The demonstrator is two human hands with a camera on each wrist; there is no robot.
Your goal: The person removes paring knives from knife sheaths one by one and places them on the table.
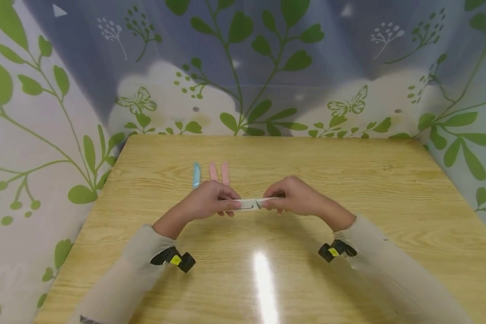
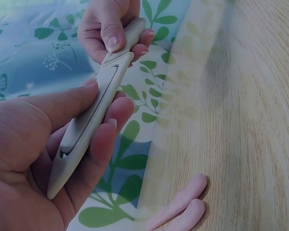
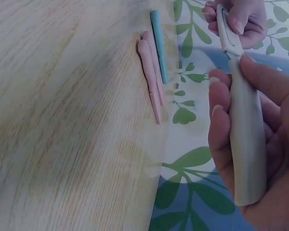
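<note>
Above the table, my two hands hold a cream-coloured paring knife between them. My left hand point(image 1: 210, 198) grips the slotted sheath point(image 2: 86, 120), thumb along its top side and fingers curled beneath. The knife's smooth handle point(image 3: 248, 137) lies in my right hand point(image 1: 293, 195), with the thumb on top near the collar. A narrow dark piece of blade shows where sheath and handle meet; the rest is inside the sheath. Just beyond my left hand lie two pink knives point(image 1: 225, 173) and a blue knife point(image 1: 196, 174), side by side on the wood.
The wooden table point(image 1: 348, 162) spreads under both arms, with a bright light reflection near its front. A leaf-patterned curtain point(image 1: 247, 81) hangs along the back edge and both sides. Each wrist carries a black strapped-on camera point(image 1: 186, 262).
</note>
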